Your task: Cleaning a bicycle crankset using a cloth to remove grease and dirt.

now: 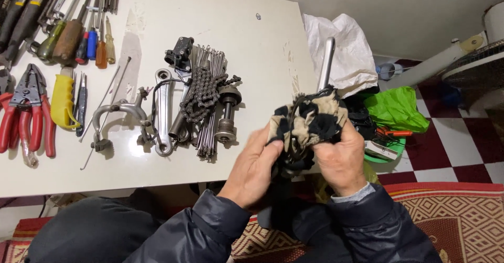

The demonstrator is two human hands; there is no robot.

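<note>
My left hand (254, 166) and my right hand (341, 160) both grip a dirty tan and black rag (310, 121) held over the white table's near right corner. The rag is wrapped around a silver metal crank arm (326, 63), whose upper end sticks up out of the cloth. A dark part of it hangs below my hands; its lower end is hidden by the rag and my fingers. To the left on the table lie a bicycle chain (202, 92), another crank arm (164, 110), a brake caliper (118, 116), a hub axle (227, 113) and several spokes.
The white table (231, 26) holds red pliers (29, 113), a yellow-handled tool (64, 102), screwdrivers (89, 39) and hex keys at the left. A white bag (344, 47) and green bag (396, 108) lie right of it, on a red and white tiled floor.
</note>
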